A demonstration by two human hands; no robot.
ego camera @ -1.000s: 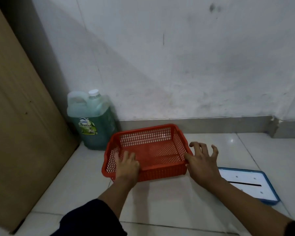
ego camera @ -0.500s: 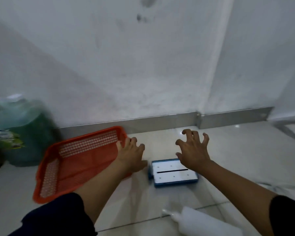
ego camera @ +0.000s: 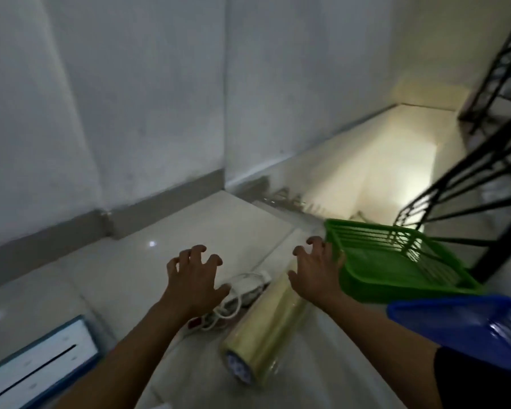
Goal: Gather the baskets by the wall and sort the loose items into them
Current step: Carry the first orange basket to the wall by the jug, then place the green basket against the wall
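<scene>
— Beside the green basket (ego camera: 396,270), where do the hands sit?
— The right hand (ego camera: 316,273) hovers at the basket's near-left corner, fingers spread and curled, gripping nothing; whether it touches the rim, I cannot tell. The left hand (ego camera: 192,278) is further left of the basket, clawed open and empty, above a white power strip (ego camera: 242,293) with coiled cord.
— And the loose items?
— A clear film roll (ego camera: 266,332) lies on the floor just left of the basket, under the right wrist. A blue basket (ego camera: 460,326) sits right in front of the green one; a blue-edged white panel (ego camera: 39,367) lies far to its left.
</scene>
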